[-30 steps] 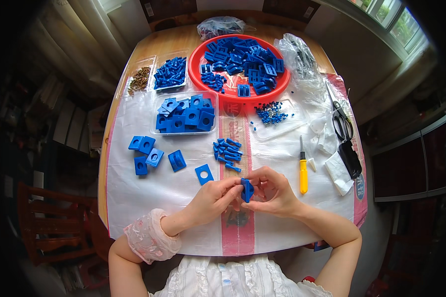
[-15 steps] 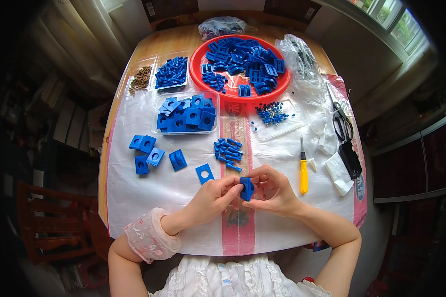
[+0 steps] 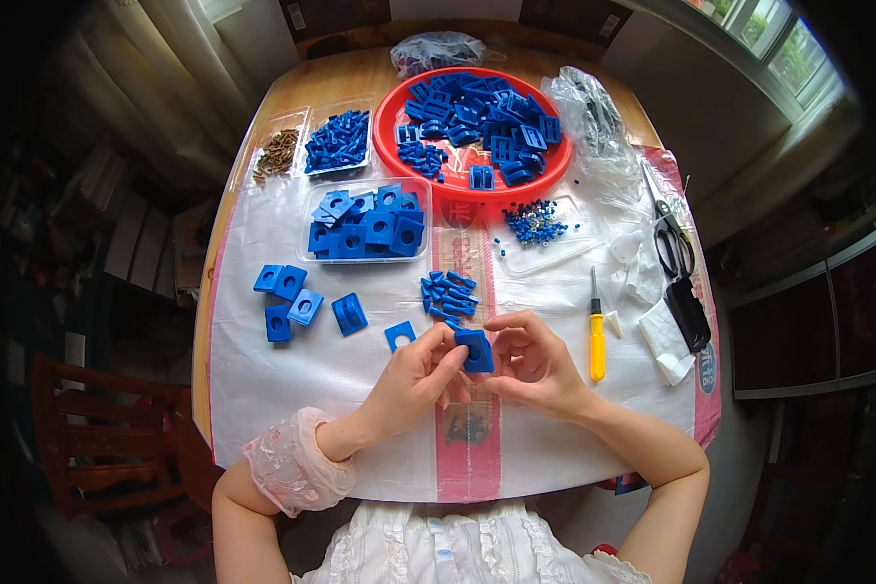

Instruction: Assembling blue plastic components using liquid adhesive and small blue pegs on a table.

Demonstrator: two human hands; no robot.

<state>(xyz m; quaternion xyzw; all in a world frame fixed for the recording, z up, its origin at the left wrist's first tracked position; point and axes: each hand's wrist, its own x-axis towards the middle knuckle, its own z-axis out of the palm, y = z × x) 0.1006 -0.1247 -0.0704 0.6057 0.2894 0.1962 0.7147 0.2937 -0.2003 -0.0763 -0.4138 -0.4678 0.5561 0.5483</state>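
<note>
Between the thumb and fingers of my left hand (image 3: pixel 420 370) is a blue square plastic piece (image 3: pixel 476 351), its flat face with a round recess turned up. My right hand (image 3: pixel 537 370) curls close to its right edge, thumb and index finger apart; whether a fingertip touches the piece I cannot tell. Just beyond my hands lies a small pile of slim blue pegs (image 3: pixel 448 292). A flat blue square with a round hole (image 3: pixel 399 336) is partly covered by my left hand. Farther left rest a blue piece with a raised curve (image 3: pixel 349 314) and several blue squares (image 3: pixel 306 308).
A red basin (image 3: pixel 383 146) of blue parts stands at the back. Left of it are clear tubs of blue squares (image 3: pixel 378 230), blue pegs (image 3: pixel 337 142) and brass-coloured screws (image 3: pixel 276 154). Small beads (image 3: pixel 535 224), a yellow-handled screwdriver (image 3: pixel 597 341) and black scissors (image 3: pixel 670 243) lie right.
The blue piece has turned from edge-on to face-up and shifted slightly left in my left hand. My right fingers have come off its ends and spread.
</note>
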